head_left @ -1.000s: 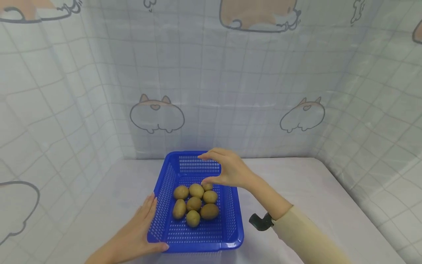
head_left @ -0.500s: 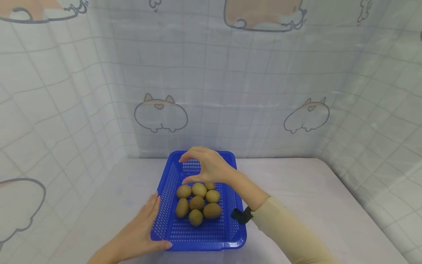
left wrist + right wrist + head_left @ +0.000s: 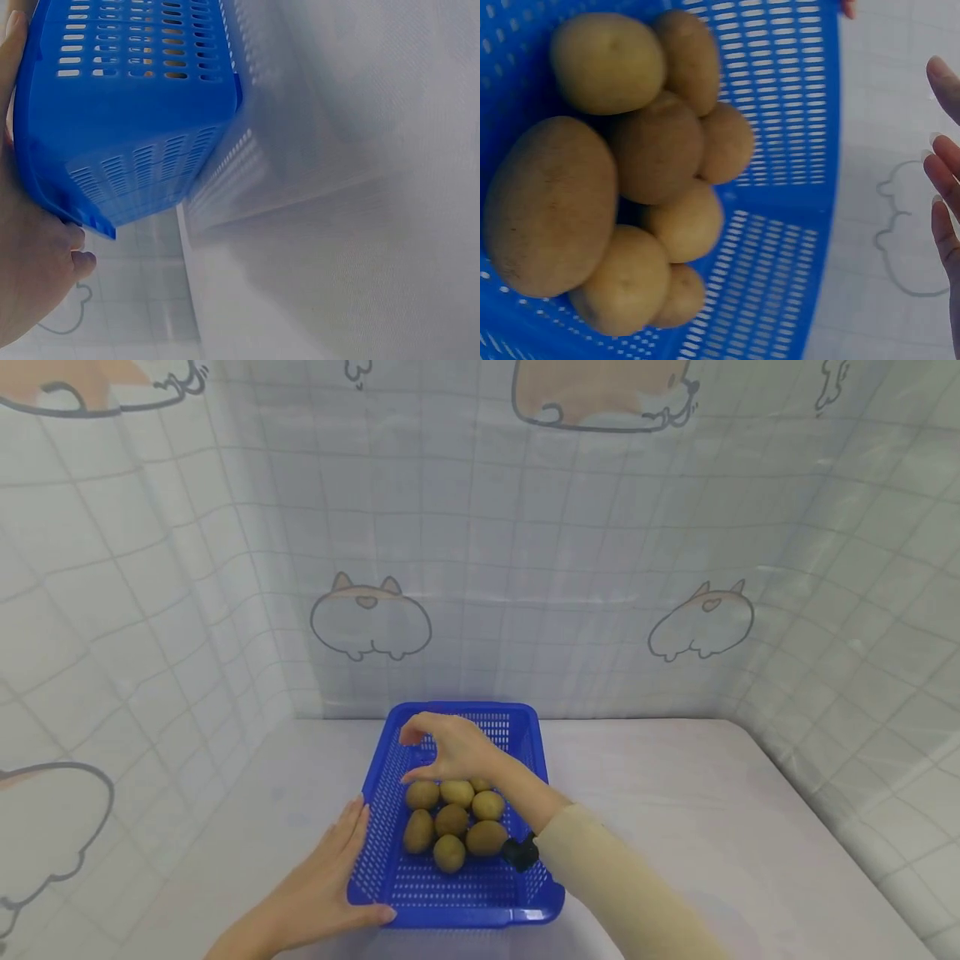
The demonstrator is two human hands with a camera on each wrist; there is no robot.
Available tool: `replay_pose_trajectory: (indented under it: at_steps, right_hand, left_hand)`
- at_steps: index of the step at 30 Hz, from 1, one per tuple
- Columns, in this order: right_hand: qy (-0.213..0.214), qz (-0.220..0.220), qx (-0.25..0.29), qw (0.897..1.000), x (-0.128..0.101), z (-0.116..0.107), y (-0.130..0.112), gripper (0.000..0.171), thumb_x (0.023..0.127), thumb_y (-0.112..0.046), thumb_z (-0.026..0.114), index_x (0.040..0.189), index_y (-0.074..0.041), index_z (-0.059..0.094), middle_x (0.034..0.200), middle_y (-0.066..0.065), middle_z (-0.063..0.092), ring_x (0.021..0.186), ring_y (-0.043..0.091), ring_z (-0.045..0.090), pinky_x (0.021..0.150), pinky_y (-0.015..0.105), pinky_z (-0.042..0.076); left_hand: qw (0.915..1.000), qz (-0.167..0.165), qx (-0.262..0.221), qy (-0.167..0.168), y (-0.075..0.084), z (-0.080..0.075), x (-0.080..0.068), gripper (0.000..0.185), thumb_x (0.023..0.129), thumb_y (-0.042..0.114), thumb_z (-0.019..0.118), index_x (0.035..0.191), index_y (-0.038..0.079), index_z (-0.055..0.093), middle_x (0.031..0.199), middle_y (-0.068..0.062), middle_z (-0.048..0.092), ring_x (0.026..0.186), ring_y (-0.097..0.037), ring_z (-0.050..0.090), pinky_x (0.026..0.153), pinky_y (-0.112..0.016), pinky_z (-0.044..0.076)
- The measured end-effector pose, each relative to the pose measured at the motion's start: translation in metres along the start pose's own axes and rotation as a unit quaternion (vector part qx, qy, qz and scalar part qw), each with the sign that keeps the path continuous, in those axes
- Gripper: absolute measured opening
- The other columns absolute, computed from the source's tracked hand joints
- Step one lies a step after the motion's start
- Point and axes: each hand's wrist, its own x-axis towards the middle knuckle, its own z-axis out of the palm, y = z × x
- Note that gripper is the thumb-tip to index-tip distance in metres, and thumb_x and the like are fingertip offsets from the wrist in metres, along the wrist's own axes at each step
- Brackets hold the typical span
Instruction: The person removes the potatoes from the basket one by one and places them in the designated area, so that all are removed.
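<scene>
A blue plastic basket (image 3: 457, 917) with slotted walls stands on the table, and several brown potatoes (image 3: 452, 821) lie bunched inside. My left hand (image 3: 318, 881) rests against its near left corner, fingers straight along the left rim and thumb on the front rim. In the left wrist view that hand (image 3: 34, 255) touches the edge of the basket (image 3: 135, 112). Over the back part of the basket, my right hand (image 3: 450, 747) hovers with thumb and fingers spread in a C, holding nothing. Its fingertips (image 3: 941, 172) show apart from the potatoes (image 3: 551, 206) in the right wrist view.
A pale cloth covers the table (image 3: 660, 802). Behind and at both sides hangs a white gridded sheet (image 3: 525, 568) with cartoon dog drawings. A black strap piece (image 3: 521, 852) sits at the right wrist, beside the beige sleeve (image 3: 622, 885).
My right hand has moved left across the basket and dipped slightly, its fingers still spread. The left hand stays at the basket's corner. The head view has shifted a little.
</scene>
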Motion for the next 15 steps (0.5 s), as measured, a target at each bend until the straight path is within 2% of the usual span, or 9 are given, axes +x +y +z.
replay_pose_trajectory:
  at_steps: [8,15]
  right_hand:
    - [-0.039,0.047,0.014,0.998,-0.001,0.022,0.015,0.049,0.075,-0.038,0.083,0.114,-0.016,0.062,0.106,-0.009,0.064,0.097,0.005,0.058,0.086,0.018,0.046]
    - [-0.098,0.098,0.043,0.989,-0.003,0.037,0.024,0.049,0.077,-0.040,0.080,0.117,-0.018,0.061,0.112,-0.010,0.063,0.103,0.010,0.059,0.086,0.021,0.048]
  left_hand:
    - [1.0000,-0.007,-0.003,0.000,0.000,0.001,-0.001,0.121,0.074,0.064,0.070,0.150,-0.009,0.011,0.156,-0.029,0.007,0.142,-0.045,0.011,0.102,-0.006,-0.013]
    - [0.9999,0.002,0.013,0.011,-0.001,0.002,-0.001,0.122,0.073,0.066,0.069,0.149,-0.010,0.012,0.155,-0.030,0.009,0.141,-0.046,0.014,0.104,-0.007,-0.012]
